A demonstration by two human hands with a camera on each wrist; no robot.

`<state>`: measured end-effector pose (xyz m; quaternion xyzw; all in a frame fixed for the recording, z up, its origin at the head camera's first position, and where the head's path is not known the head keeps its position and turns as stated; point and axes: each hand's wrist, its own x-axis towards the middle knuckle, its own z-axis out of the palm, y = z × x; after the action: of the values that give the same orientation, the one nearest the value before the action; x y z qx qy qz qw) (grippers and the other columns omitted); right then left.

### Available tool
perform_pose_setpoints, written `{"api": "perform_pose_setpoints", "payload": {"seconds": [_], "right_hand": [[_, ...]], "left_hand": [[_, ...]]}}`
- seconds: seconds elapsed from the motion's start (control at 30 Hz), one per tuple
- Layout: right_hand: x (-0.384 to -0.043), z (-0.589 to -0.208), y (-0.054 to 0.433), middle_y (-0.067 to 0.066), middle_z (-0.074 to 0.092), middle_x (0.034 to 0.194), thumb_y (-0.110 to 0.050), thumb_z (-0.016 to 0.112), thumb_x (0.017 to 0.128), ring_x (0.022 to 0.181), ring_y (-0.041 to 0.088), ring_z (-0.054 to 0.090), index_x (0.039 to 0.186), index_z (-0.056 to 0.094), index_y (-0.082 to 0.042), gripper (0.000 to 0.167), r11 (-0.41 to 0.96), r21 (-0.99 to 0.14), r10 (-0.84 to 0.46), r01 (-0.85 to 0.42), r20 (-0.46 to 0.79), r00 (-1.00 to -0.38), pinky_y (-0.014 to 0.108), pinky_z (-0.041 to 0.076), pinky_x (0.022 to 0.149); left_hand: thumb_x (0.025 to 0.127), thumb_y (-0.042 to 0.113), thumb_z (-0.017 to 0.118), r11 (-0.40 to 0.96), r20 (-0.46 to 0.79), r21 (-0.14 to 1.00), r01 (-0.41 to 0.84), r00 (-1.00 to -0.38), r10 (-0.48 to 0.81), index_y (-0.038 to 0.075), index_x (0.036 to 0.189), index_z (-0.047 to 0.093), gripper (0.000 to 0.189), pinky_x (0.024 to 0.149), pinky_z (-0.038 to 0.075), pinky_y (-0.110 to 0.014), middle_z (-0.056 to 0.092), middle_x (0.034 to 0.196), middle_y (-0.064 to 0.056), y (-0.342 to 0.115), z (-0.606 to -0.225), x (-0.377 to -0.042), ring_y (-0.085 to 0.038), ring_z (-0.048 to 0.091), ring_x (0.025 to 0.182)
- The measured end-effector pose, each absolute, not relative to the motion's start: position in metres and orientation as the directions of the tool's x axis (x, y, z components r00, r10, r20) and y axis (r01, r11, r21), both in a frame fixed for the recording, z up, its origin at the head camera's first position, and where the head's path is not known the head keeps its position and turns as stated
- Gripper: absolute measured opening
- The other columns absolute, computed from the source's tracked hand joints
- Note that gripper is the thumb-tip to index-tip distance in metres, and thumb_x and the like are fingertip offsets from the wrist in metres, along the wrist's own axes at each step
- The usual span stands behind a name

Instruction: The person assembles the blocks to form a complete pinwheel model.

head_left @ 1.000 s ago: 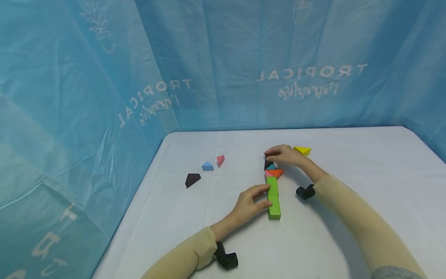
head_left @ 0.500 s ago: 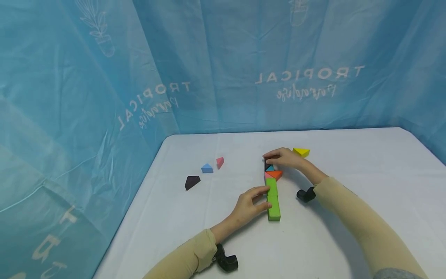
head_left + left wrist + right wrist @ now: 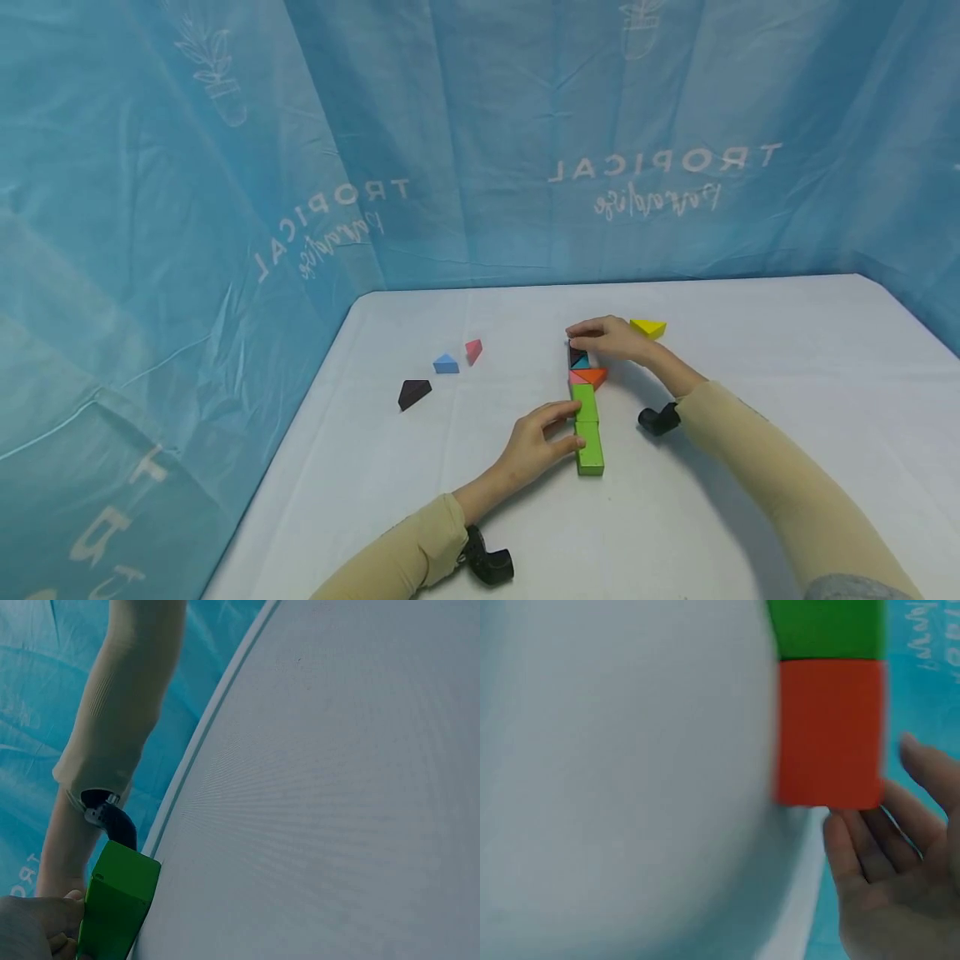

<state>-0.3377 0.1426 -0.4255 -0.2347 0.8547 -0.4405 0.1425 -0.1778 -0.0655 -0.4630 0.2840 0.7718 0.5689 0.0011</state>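
Observation:
In the head view, a row of toy blocks runs away from the person: a near green block (image 3: 591, 454), a far green block (image 3: 587, 403), a pink block (image 3: 576, 377) beside an orange triangular block (image 3: 595, 377), then a teal block (image 3: 582, 363) against a dark block (image 3: 575, 357). The left hand (image 3: 534, 440) touches both green blocks from the left, thumb and fingers spread. Over the row's far end, the right hand (image 3: 611, 337) arches with its fingertips at the dark block. In the right wrist view its thumb and fingers stand apart; the orange block hides the dark one.
Left of the row lie a second dark block (image 3: 414, 393), a light blue block (image 3: 446, 364) and a red-pink block (image 3: 474, 351). A yellow block (image 3: 649, 328) lies behind the right hand. Blue curtains (image 3: 480, 208) border the white table (image 3: 712, 517).
The right hand has risen slightly at the row's far end, and more of the dark block shows beneath it. The left hand stays at the green blocks. The head view has tilted a little.

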Motion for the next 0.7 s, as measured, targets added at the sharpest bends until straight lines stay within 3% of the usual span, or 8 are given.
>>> {"api": "perform_pose_setpoints", "payload": {"seconds": [0.23,0.43,0.57,0.7], "right_hand": [[-0.305,-0.382,0.146,0.016,0.049,0.136,-0.025,0.051,0.099,0.124,0.025,0.046,0.135,0.049,-0.001,0.043,0.13,-0.963,-0.476,-0.236,0.149,-0.867,0.044,0.031,0.108],[-0.245,-0.372,0.144,0.01,0.051,0.136,-0.017,0.053,0.098,0.126,0.017,0.045,0.135,0.048,0.0,0.042,-0.082,-0.99,-0.502,-0.111,0.138,-0.854,0.046,0.018,0.113],[-0.212,-0.388,0.142,0.009,0.049,0.137,-0.017,0.058,0.095,0.128,0.02,0.042,0.136,0.047,0.0,0.045,-0.081,-0.996,-0.473,-0.03,0.065,-0.879,0.052,0.012,0.112],[-0.192,-0.409,0.142,0.013,0.046,0.14,-0.017,0.062,0.092,0.131,0.028,0.037,0.136,0.048,-0.001,0.048,0.008,-1.0,-0.412,0.0,-0.003,-0.911,0.054,0.019,0.11]], "left_hand": [[0.083,-0.004,0.069,0.168,0.333,0.878,0.448,-0.823,0.46,-0.014,0.124,0.052,0.046,0.098,0.043,-0.042,0.053,0.125,-0.026,-0.065,-0.439,-0.165,-0.038,0.05,0.117],[0.082,0.001,0.072,0.197,0.352,0.861,0.47,-0.828,0.436,-0.008,0.124,0.056,0.046,0.097,0.045,-0.032,0.056,0.125,-0.019,-0.065,-0.455,-0.175,-0.028,0.054,0.116],[0.081,0.006,0.074,0.211,0.343,0.864,0.457,-0.842,0.417,-0.001,0.125,0.057,0.048,0.096,0.044,-0.024,0.058,0.126,-0.011,-0.065,-0.469,-0.182,-0.02,0.054,0.116],[0.081,0.008,0.074,0.203,0.336,0.872,0.446,-0.845,0.417,0.0,0.126,0.057,0.048,0.096,0.043,-0.024,0.058,0.126,-0.01,-0.065,-0.471,-0.183,-0.019,0.054,0.117]]}}
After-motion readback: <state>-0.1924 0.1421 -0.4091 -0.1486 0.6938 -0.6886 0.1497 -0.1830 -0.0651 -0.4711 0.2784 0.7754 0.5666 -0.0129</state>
